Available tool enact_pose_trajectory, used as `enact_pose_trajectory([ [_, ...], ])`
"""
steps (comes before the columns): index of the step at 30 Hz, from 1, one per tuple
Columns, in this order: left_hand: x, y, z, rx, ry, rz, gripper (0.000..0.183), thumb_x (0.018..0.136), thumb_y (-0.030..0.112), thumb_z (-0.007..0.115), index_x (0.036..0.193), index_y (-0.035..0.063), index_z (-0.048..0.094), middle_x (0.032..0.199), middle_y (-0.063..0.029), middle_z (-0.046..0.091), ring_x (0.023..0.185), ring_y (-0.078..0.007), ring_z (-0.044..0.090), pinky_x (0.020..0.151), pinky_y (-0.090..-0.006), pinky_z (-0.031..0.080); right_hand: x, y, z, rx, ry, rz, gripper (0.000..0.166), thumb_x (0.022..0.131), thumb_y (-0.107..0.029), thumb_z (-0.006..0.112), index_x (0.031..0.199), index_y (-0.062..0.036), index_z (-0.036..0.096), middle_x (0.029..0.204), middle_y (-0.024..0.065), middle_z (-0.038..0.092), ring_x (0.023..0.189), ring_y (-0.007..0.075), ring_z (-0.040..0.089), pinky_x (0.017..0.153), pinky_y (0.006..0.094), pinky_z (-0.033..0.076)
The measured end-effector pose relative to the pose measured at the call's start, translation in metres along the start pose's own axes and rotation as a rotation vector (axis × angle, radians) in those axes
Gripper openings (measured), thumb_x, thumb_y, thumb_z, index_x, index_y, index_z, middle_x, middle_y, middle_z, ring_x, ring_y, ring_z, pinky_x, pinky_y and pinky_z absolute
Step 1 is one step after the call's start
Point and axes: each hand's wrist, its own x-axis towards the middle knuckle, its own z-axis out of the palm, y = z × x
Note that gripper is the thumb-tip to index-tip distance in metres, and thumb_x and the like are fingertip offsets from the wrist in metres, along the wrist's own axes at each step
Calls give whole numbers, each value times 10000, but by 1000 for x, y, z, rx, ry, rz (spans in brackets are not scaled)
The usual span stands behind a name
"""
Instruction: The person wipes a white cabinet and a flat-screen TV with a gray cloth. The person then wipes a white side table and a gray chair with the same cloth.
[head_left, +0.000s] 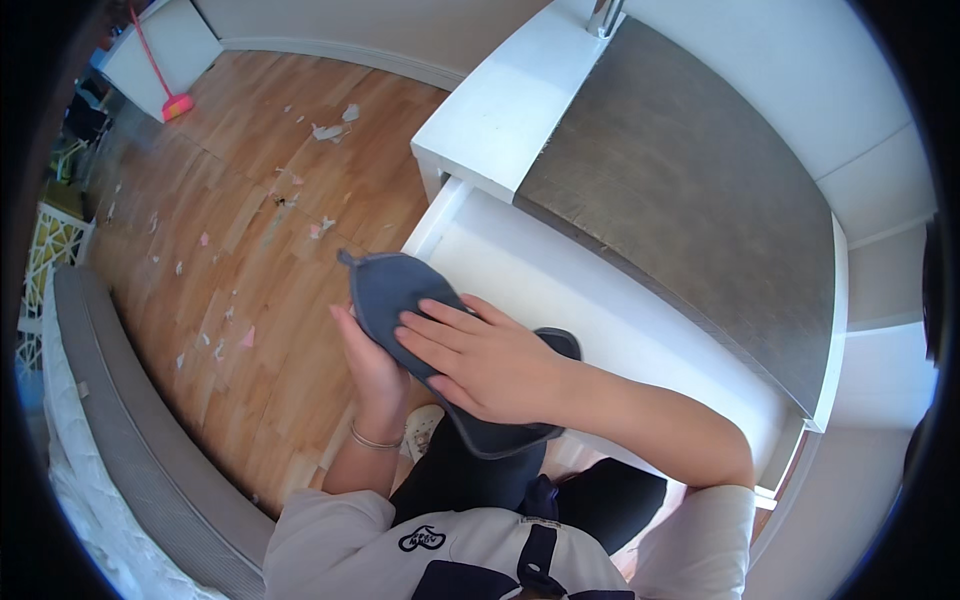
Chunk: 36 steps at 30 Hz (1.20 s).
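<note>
A dark grey cloth (397, 283) with a stitched edge and a small corner loop is draped between my hands, above my knees. My left hand (375, 360) supports it from below at the left, fingers partly hidden under the cloth. Flat on top of the cloth lies my right hand (480, 352), its fingers slightly spread. Behind the cloth, a white drawer (540, 262) stands pulled out from a white desk (487, 112) with a dark grey-brown top panel (697, 187).
Torn paper scraps (328, 133) are scattered over the wooden floor (292, 262). A pink broom (178, 106) leans at the far left by a white cabinet (172, 45). Along the left runs a grey mattress or bed side (142, 420). The white wall borders the desk at right.
</note>
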Motion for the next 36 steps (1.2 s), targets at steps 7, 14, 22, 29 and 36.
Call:
enact_pose_trajectory([
  [7,-14,22,-13,213,160,136,497,1044,418,349,1307,31,516,1260,-112,581,1157,-202,555,1001,-316,431,66,-10,35,80,-5,-13,510,951,-264,500,1422,-75,452,1459,103,466,1418,278,339,1179,504,161],
  [14,-15,58,7,642,-81,195,320,1010,149,513,1270,-37,532,1140,-83,606,1010,-129,566,884,-266,457,19,-12,25,238,8,-2,494,930,-247,545,1387,-68,489,1441,104,488,1381,289,390,1138,479,272],
  [22,-4,77,0,890,-140,231,280,1001,241,556,936,-22,626,716,-13,583,658,-72,509,568,-259,392,21,-23,22,-14,70,21,548,940,-349,532,1419,-90,470,1455,91,477,1415,271,342,1160,518,213],
  [29,-13,82,28,1170,-49,399,286,984,273,564,958,-10,596,652,-73,577,581,-146,516,559,-302,423,51,29,24,-198,217,180,659,918,-522,517,1431,-112,459,1497,74,436,1434,247,318,1167,541,191],
  [36,-20,94,36,1487,-82,331,361,971,313,560,1148,0,584,789,-157,659,737,-303,653,675,-386,498,48,45,19,-248,363,302,688,880,-487,593,1425,-88,458,1503,119,416,1413,298,340,1150,516,248],
])
